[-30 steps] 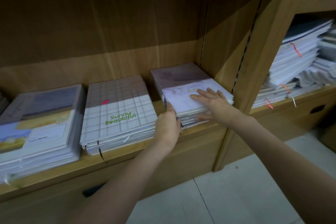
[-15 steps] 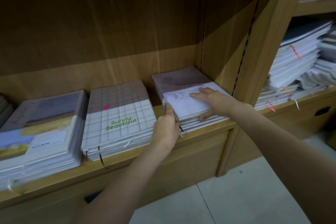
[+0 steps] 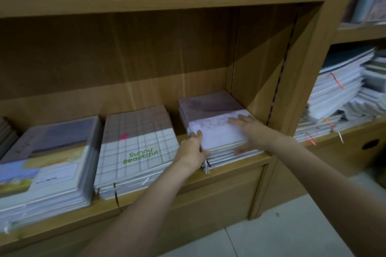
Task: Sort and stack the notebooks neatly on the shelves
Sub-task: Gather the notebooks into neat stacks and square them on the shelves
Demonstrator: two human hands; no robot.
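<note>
Notebooks in the pale lilac stack (image 3: 215, 129) lay at centre right of the frame, on the shelf (image 3: 240, 161) beside its upright, long axis running front to back. The left hand (image 3: 193, 148) pressed its left edge, thumb on top, fingers hidden; the right hand (image 3: 249, 131) lay flat and open across the cover.

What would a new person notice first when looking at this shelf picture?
Two bare hands work on the purple notebook stack at the right end of the wooden shelf: the left hand presses its left side and the right hand lies flat on top. Beside it sits a checked stack with green "Sunny Beautiful" lettering.
</note>
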